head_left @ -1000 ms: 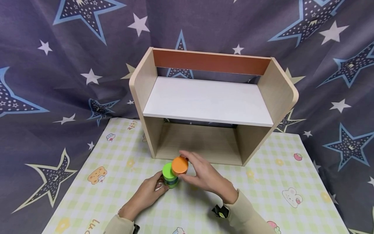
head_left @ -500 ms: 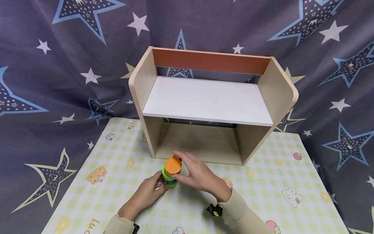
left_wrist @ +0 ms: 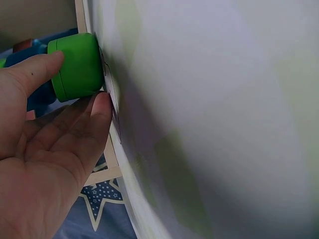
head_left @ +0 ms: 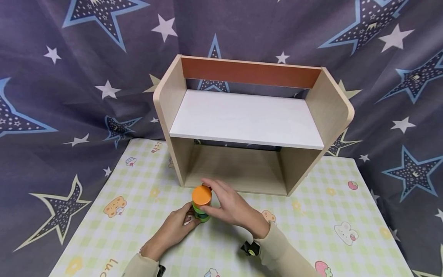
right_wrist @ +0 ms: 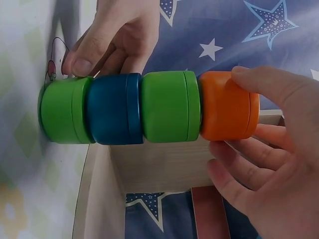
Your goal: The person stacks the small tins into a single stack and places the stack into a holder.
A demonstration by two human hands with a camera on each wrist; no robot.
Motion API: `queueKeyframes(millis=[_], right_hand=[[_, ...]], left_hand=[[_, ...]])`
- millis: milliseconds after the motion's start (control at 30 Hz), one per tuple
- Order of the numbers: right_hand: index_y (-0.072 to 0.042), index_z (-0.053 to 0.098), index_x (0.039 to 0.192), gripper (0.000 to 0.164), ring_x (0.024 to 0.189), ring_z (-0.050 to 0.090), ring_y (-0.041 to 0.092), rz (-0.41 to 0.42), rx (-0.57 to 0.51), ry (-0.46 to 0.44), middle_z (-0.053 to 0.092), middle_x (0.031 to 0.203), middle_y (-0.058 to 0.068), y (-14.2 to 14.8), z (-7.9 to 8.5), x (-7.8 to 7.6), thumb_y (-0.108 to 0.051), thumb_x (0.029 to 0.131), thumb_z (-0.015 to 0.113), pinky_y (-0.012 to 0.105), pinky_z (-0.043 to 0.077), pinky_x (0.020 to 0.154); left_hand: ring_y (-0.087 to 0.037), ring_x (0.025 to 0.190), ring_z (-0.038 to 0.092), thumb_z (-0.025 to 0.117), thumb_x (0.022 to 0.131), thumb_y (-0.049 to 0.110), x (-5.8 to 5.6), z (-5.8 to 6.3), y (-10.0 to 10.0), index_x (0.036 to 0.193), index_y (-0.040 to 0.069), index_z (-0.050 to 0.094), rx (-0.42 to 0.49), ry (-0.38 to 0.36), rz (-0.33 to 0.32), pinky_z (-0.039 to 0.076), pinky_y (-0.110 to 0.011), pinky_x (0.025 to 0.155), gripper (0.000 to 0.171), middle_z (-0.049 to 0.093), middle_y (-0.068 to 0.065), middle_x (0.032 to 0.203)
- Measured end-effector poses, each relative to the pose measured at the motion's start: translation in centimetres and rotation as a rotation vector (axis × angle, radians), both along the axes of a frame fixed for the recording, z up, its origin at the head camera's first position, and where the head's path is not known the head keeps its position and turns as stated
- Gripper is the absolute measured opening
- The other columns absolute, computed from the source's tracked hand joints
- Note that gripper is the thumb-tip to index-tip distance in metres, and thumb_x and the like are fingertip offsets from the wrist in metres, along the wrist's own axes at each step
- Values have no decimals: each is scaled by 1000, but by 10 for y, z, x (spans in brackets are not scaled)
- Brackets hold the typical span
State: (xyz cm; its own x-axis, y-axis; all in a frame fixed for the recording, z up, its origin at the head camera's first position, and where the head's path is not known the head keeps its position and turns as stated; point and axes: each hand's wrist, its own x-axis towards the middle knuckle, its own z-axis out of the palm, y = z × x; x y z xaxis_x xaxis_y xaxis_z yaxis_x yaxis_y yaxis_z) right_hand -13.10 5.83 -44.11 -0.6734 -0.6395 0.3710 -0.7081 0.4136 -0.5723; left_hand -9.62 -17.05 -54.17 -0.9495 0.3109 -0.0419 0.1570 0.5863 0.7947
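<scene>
Small round lidded jars stand in an upright stack on the table. In the right wrist view, which shows the stack sideways, a green jar (right_wrist: 64, 110) is the base, then come a blue jar (right_wrist: 113, 109), a second green jar (right_wrist: 167, 105) and an orange jar (right_wrist: 227, 107) on top. My right hand (head_left: 229, 206) grips the orange jar between thumb and fingers; it sits against the upper green jar's lid, or almost so. Low on the left, my left hand (head_left: 174, 225) steadies the bottom green jar, thumb on one side and fingers around the other.
Just behind the stack stands a wooden shelf unit (head_left: 247, 119) with a white upper board and an open lower compartment. A checked cloth (head_left: 304, 227) covers the table. Behind hangs a dark curtain (head_left: 131, 73) with stars.
My right hand has carried the orange jar leftward, from beside and above the green jar to squarely over the stack. The left hand has stayed in place.
</scene>
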Motion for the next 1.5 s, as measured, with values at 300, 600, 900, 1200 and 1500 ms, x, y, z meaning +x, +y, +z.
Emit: queueKeyframes(millis=[300,600,900,1200,1500], right_hand=[[-14,41,150,74,120,55,15,-13,16,-11,56,136,4,-2,-3,0,-30,89,79,33,50,99],[-16,40,151,74,122,54,16,-26,18,-31,55,137,3,-2,-5,1,-31,89,78,35,50,99],[-16,37,153,75,119,55,15,-9,-2,-18,54,136,3,0,-7,2,-31,91,77,32,50,99],[-13,40,150,74,115,59,22,-26,-63,-37,58,130,6,9,-13,2,-25,89,79,34,52,96],[-5,42,147,73,112,60,26,-23,-135,-49,59,129,13,19,-32,0,-13,86,81,33,55,90]], left_hand=[[-10,112,62,72,95,25,0,1,0,146,15,48,10,-9,1,55,-31,91,56,66,2,124],[-10,113,62,72,96,25,0,1,0,146,15,48,13,-16,2,54,-31,92,57,65,1,126],[-11,114,62,72,95,24,1,1,0,145,16,49,9,-11,6,54,-31,92,56,65,1,127],[-13,114,62,72,95,24,0,0,0,145,14,49,5,-18,8,55,-32,91,56,65,-1,126],[-10,112,62,74,94,23,0,0,1,142,17,51,19,-23,18,55,-31,92,53,66,3,122]])
